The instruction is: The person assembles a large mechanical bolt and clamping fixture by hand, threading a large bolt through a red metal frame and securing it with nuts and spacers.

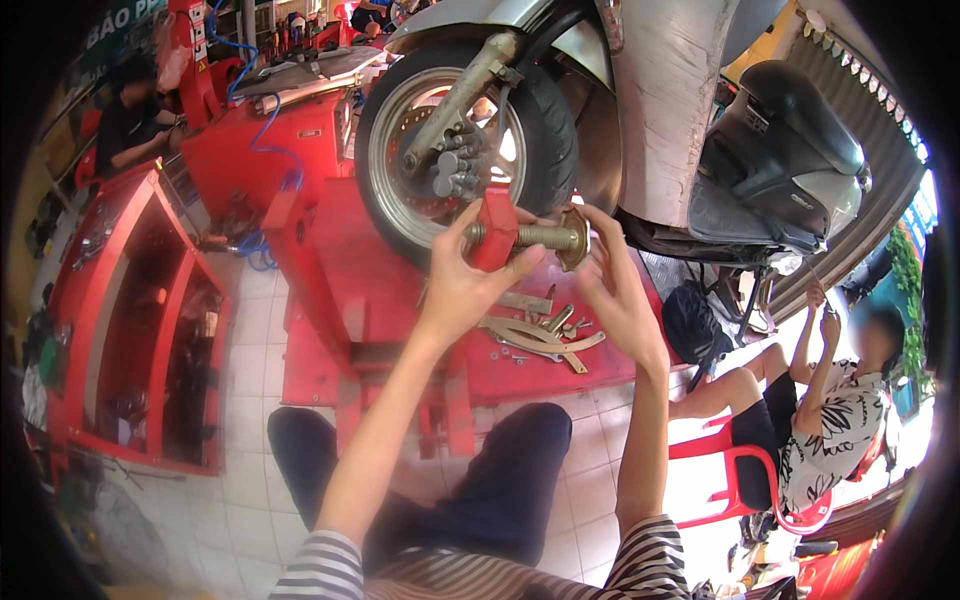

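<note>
1. Our left hand (462,287) grasped the red block (495,235); the threaded rod (543,238) ran through it, above the red platform (500,382), near the motorbike's tyre (548,128).
2. Our right hand (627,310) curved around the flange (573,240) at the rod's end; we couldn't tell whether it gripped.
3. We judged it best to steady the block, keep the rod level and turn by the rim, so the threads wouldn't bind.
4. The block looked painted and square-edged, the rod ridged and brassy, the flange broad; curved pale metal arms (520,328) lay below.
</note>
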`<state>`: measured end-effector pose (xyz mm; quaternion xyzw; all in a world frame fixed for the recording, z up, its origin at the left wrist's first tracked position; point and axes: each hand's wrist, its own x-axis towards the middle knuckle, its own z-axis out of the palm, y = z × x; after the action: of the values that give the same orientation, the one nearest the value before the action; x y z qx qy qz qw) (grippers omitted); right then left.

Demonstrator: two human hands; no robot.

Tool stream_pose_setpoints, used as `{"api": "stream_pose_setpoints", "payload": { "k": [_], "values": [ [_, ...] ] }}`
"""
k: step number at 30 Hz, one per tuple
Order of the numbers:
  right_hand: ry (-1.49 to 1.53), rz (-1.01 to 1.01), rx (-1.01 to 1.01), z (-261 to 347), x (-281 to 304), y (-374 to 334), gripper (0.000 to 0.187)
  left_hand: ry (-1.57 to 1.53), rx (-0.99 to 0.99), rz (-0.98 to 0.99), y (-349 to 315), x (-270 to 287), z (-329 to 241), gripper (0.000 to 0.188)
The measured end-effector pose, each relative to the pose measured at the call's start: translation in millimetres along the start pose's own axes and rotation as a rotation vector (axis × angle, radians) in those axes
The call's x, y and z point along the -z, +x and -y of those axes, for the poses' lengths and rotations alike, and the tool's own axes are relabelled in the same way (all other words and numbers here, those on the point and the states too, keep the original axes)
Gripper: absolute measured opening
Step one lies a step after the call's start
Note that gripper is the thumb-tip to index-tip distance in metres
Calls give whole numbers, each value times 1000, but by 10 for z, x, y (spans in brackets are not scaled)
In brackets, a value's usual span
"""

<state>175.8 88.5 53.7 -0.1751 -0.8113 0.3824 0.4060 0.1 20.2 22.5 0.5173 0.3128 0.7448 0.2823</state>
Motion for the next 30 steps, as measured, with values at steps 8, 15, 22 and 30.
{"api": "stream_pose_setpoints", "payload": {
  "k": [8, 15, 22, 30],
  "values": [
    [36, -8, -41, 25, 16, 16, 43, -22, 13, 13, 0, -17, -61, 32],
    [312, -46, 45, -41, -195, 15, 37, 15, -5, -12, -21, 7, 5, 33],
    [359, -76, -412, -95, -142, 349, 40, 8, -17, -10, -5, -21, -11, 34],
    [588, 53, -569, -66, -122, 425, 45, 0, 6, -35, -15, 14, 56, 37]
  ]
}}
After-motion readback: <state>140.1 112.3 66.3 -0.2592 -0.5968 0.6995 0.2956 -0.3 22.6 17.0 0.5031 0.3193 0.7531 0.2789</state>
